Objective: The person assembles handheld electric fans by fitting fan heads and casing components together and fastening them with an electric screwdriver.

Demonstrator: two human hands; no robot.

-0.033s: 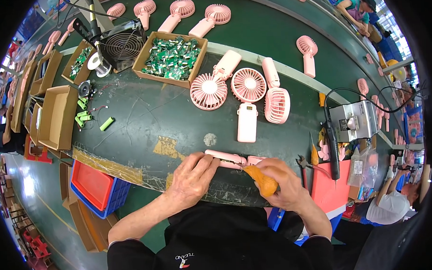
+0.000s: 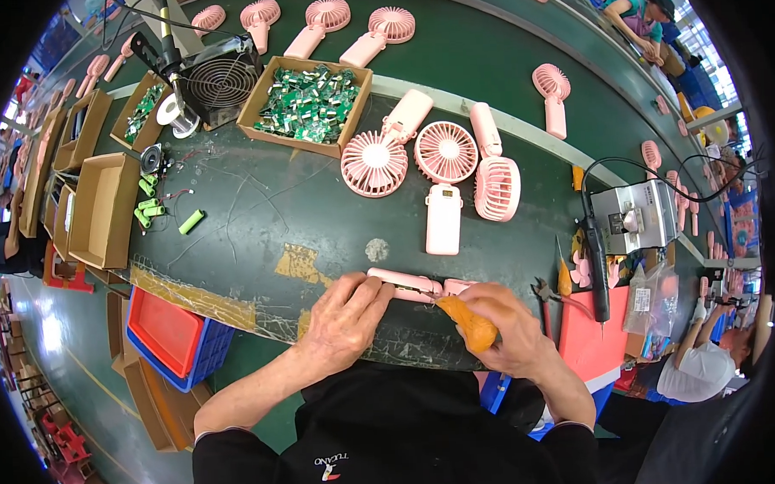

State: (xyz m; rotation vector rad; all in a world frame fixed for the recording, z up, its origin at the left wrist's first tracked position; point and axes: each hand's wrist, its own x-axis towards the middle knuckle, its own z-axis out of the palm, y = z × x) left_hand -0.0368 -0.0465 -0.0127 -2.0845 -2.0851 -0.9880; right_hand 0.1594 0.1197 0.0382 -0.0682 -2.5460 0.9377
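Close to the bench's near edge, my left hand (image 2: 347,318) is closed around a pink handheld fan's handle (image 2: 406,281). The handle lies on its side, and a dark gap with parts inside shows along it. My right hand (image 2: 507,323) grips a tool with a bulging orange-yellow handle (image 2: 471,323). Its thin tip meets the fan near the joint between the handle and another pink part (image 2: 457,286). My right fingers hide much of that part. Beyond my hands lie three pink fans, among them one with a round grille (image 2: 447,153) and a pale handle (image 2: 443,220).
A cardboard box of green circuit boards (image 2: 308,106) stands at the back left, beside a black fume fan (image 2: 221,82) and a solder spool (image 2: 177,116). Green battery cells (image 2: 191,221) lie left. A soldering iron (image 2: 595,269), pliers (image 2: 560,299) and a metal-cased unit (image 2: 632,218) are right.
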